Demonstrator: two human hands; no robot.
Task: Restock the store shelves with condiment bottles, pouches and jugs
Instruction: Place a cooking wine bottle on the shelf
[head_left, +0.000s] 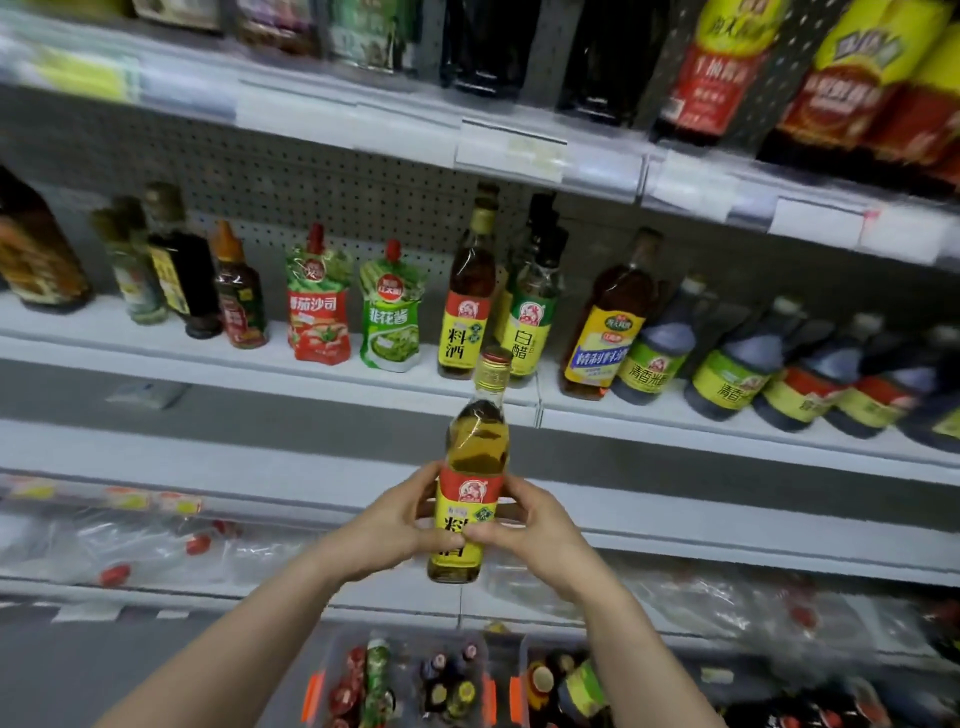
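Bottle of cooking wine (470, 483), amber liquid under a yellow-and-red label and a gold cap, sits upright in front of me, in the air below the middle shelf (311, 374) and above the bins at the bottom of the view. I have both hands on it: my left hand (387, 525) wraps the label from one side, my right hand (524, 525) from the other, fingers curled tight around the body with the thumbs meeting across the front.

Its twin bottle (465, 306) with the same label stands on the middle shelf directly above the cap, with a white-vinegar bottle (530, 317) just beside that and a green pouch (392, 317) on the other side.

My worry is the slot. The gap in front of the twin looks narrow, so if I lift carelessly the cap or shoulder could knock the twin back or tip the vinegar into its neighbours. The upper shelf's price rail (519, 150) overhangs too; a tall bottle raised too steeply could catch under it. The body looks like smooth glass, so shifting to one hand for the reach risks a slip onto the crate of bottles (447, 686) below.
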